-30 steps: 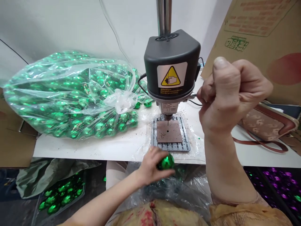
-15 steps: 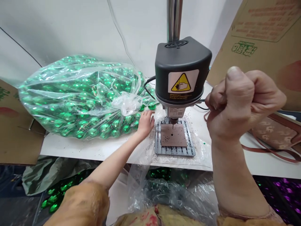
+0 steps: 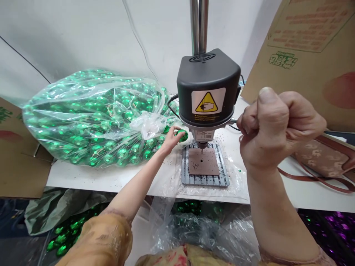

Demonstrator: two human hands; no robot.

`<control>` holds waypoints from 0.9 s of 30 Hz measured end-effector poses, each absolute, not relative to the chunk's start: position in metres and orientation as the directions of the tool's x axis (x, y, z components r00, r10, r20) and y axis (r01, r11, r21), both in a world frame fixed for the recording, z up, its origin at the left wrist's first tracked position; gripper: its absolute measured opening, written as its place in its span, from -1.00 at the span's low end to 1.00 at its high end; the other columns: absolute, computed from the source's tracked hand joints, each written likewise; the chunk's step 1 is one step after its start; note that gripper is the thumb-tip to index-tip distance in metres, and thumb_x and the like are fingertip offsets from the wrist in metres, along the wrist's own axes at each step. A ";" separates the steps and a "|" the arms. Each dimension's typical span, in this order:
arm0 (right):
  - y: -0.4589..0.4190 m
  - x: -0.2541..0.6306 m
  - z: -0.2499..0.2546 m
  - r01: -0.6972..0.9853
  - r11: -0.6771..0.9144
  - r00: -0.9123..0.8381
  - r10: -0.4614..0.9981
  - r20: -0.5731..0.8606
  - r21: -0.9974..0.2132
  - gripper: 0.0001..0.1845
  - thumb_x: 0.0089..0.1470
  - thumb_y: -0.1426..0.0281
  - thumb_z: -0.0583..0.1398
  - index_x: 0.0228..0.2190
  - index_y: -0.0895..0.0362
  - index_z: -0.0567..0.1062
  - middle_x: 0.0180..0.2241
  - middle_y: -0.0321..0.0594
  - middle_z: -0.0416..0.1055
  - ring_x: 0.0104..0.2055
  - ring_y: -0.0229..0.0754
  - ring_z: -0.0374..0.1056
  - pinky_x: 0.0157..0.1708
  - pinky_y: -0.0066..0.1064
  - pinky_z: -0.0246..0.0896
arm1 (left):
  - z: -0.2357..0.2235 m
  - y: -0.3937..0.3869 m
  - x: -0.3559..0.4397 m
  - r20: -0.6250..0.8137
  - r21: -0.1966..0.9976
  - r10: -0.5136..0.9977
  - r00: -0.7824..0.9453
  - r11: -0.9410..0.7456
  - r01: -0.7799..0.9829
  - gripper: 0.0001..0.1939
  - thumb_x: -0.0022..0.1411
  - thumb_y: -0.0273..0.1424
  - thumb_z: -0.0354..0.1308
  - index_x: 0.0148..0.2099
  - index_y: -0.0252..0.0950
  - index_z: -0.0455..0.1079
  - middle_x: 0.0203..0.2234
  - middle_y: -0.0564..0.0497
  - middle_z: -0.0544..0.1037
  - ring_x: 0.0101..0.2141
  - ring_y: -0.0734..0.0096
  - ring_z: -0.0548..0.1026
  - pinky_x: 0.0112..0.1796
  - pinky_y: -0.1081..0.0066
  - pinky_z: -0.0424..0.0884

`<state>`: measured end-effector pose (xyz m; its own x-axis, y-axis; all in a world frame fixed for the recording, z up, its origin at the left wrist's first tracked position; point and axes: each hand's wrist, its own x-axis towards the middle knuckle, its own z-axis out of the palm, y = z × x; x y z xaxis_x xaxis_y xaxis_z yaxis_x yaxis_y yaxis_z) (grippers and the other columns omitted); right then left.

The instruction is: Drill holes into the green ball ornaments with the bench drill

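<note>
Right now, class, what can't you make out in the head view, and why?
All in the head view:
1. The outer end of the lever: hidden inside the right hand.
2. The left side of the green ball: covered by the left hand.
3. The small print on the drill press: too small and blurred.
4. The whole patterned bag: cut off by the right edge.

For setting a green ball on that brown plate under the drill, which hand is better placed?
Probably the left hand: it grips a green ball near the brown plate, while the right hand is closed on the lever of the drill press.
</note>
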<state>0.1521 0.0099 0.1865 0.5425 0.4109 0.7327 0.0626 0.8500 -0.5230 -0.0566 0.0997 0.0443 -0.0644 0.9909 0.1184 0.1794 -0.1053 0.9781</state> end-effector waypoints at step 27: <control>0.015 0.157 0.180 -0.010 0.871 0.532 0.421 0.735 -0.492 -0.49 0.11 0.36 0.23 -0.67 0.11 0.04 -0.74 -0.48 -0.02 -0.69 -0.49 -0.02 -0.62 -0.45 -0.17 | 0.013 0.013 -0.022 0.067 0.992 0.998 0.014 -0.065 -0.111 -0.40 0.08 0.01 0.40 -0.01 -0.22 0.28 -0.23 -0.01 0.62 -0.16 0.33 0.58 -0.04 0.28 0.43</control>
<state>0.1570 0.0152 0.1802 0.5324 0.4206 0.7346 -0.0095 0.8707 -0.4917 -0.0222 0.0130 0.0134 0.0144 0.9976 0.0673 -0.1108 -0.0653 0.9917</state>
